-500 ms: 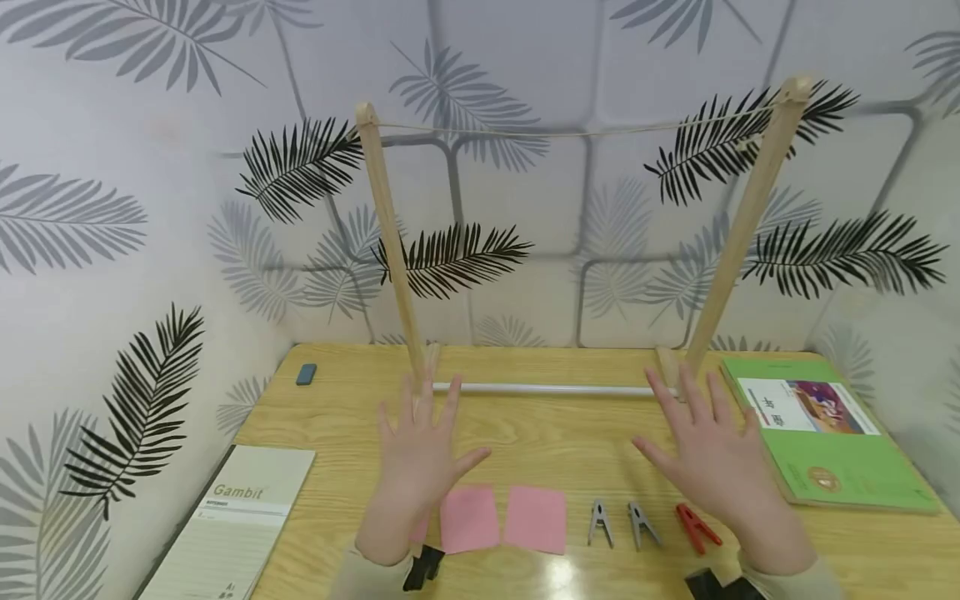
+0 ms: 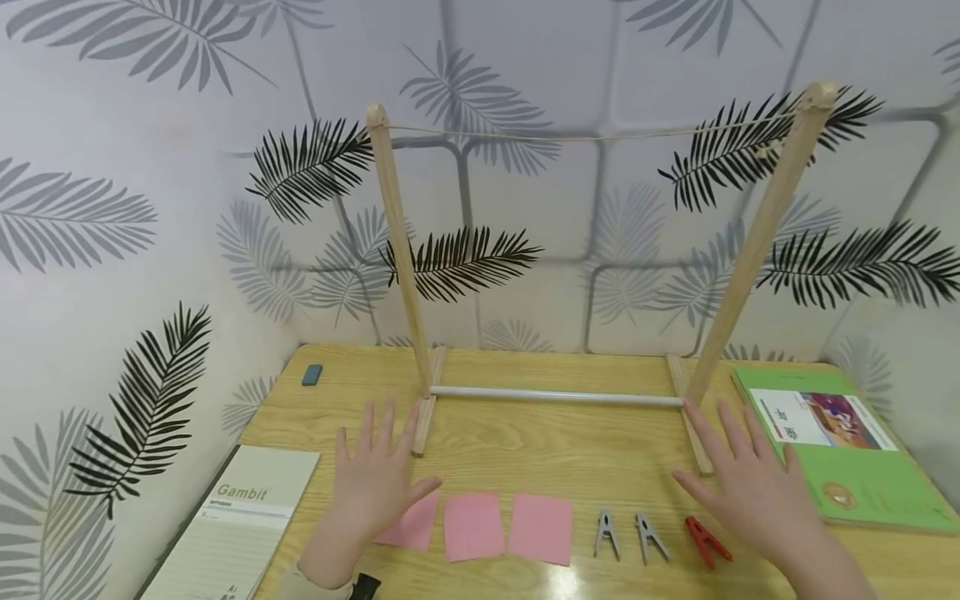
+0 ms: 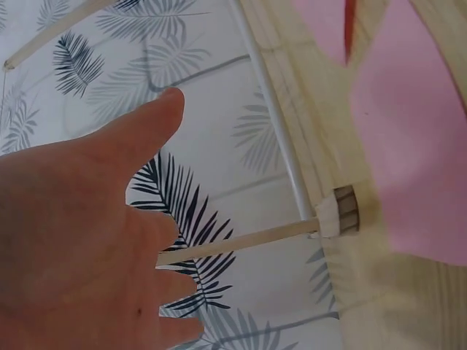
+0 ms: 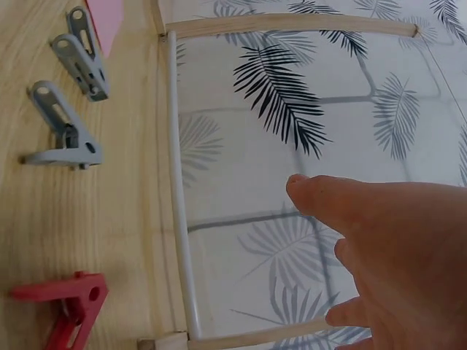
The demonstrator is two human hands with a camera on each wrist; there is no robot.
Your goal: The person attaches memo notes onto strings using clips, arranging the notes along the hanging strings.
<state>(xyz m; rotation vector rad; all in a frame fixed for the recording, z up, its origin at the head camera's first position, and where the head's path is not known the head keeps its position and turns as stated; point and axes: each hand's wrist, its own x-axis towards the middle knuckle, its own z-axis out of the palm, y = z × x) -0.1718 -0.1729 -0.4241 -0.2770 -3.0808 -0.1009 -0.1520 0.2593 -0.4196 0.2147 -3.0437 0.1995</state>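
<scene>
My left hand (image 2: pixel 371 492) is spread palm down, holding nothing, with its thumb over the leftmost of three pink paper squares and partly hiding it. The middle square (image 2: pixel 474 527) and the right square (image 2: pixel 541 529) lie flat in a row. To the right, my right hand (image 2: pixel 761 500) is spread as well and holds nothing. Nearest to it lies a red clothespin (image 2: pixel 707 542). Two grey clothespins, one (image 2: pixel 607 533) beside the other (image 2: pixel 651 537), lie between the squares and the red one. The left wrist view shows my left thumb (image 3: pixel 157 120) sticking out, apart from everything.
Behind the hands stands a wooden frame with two posts (image 2: pixel 401 250), a string (image 2: pixel 570 138) across the top and a white rod (image 2: pixel 555 396) low down. A notepad (image 2: pixel 236 517) lies left, a green book (image 2: pixel 855 467) right, a small blue-grey block (image 2: pixel 312 374) at back left.
Both hands have drawn back towards me and moved apart, the left one leftward, the right one rightward. The leftmost pink square and the frame's feet show more now. The head view has shifted slightly.
</scene>
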